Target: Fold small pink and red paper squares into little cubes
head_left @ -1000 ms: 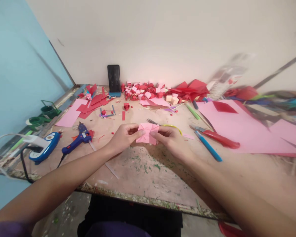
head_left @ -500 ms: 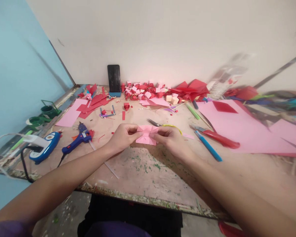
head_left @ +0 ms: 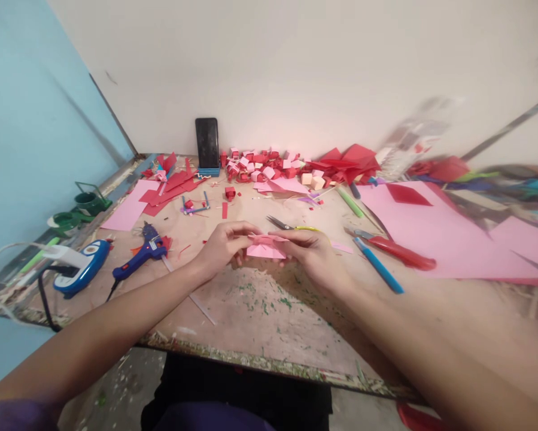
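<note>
A small creased pink paper [head_left: 266,249] is held between both hands above the middle of the table, its upper part folded over. My left hand [head_left: 226,246] pinches its left side with thumb and fingers. On the other side, my right hand [head_left: 311,251] grips the right edge, thumb toward the front. Fingertips of both hands show partly below and behind the paper. Scissors [head_left: 283,224] with a yellow handle lie just behind my right hand.
A blue glue gun [head_left: 138,258] and a power strip [head_left: 82,266] lie left. A phone [head_left: 207,143] stands at the back beside small paper cubes [head_left: 269,173]. On the right are a red cutter [head_left: 403,251], a blue pen-like stick [head_left: 380,266] and pink sheets [head_left: 448,239].
The pink paper's upper part has been folded or tilted, so it looks shorter. My fingers have shifted slightly around it, with the left ones now stretched along its top.
</note>
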{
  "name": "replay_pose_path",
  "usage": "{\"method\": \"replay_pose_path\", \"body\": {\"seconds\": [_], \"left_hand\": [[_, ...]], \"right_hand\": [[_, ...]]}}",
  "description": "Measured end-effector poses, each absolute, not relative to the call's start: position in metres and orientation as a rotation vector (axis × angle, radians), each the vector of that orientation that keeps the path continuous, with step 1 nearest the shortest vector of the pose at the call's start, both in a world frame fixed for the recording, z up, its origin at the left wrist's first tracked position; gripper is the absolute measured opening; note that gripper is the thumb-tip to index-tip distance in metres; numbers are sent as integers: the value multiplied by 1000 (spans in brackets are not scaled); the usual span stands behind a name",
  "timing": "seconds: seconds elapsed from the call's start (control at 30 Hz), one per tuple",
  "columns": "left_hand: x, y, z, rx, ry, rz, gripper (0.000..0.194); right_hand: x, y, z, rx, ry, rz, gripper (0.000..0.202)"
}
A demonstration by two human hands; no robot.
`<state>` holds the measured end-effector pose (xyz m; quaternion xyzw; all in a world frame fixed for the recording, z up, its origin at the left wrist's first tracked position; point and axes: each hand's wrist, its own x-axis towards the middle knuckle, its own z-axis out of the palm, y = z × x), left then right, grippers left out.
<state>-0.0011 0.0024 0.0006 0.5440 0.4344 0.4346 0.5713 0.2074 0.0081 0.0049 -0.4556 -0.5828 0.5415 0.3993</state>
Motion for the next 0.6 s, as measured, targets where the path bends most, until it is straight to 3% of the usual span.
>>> {"method": "replay_pose_path", "body": {"seconds": [0.23,0.47,0.6], "left_hand": [[-1,-1,0,1262,942,981,43],[2,4,-6,1266,1015,1038,26],[3,3,-6,1348,1042,1058,22]], "right_hand": [[209,8,1,-1208,-1693,1039,28],[208,7,5,-1183,-1678,1096,35],[208,7,7,-1173,-1573,1203,28]]}}
